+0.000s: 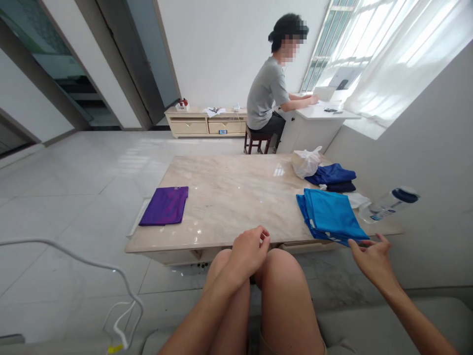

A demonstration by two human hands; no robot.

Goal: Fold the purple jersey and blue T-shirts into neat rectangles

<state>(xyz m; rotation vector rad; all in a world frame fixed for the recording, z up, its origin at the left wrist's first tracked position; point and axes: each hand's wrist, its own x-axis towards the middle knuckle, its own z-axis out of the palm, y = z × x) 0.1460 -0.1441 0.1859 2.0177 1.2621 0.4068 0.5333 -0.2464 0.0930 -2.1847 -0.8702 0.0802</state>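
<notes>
My left hand (250,251) is held over my knees at the table's front edge, its fingers loosely curled together with nothing visible in them. At the right, my right hand (372,259) has its fingers apart, with a fingertip at the near right corner of a stack of folded bright blue cloth (330,212). The stack lies flat on the marble-topped table (236,197), its layers slightly offset along the left and front edges. On the table's left side lies a folded purple cloth (165,206), away from both hands.
Behind the blue stack are a white plastic bag (307,161) and dark blue folded clothing (332,173). A clear bottle (386,206) with a dark lid stands at the right. Across the room a person (268,93) sits at a white desk (325,111). A white cable (84,259) curves at left.
</notes>
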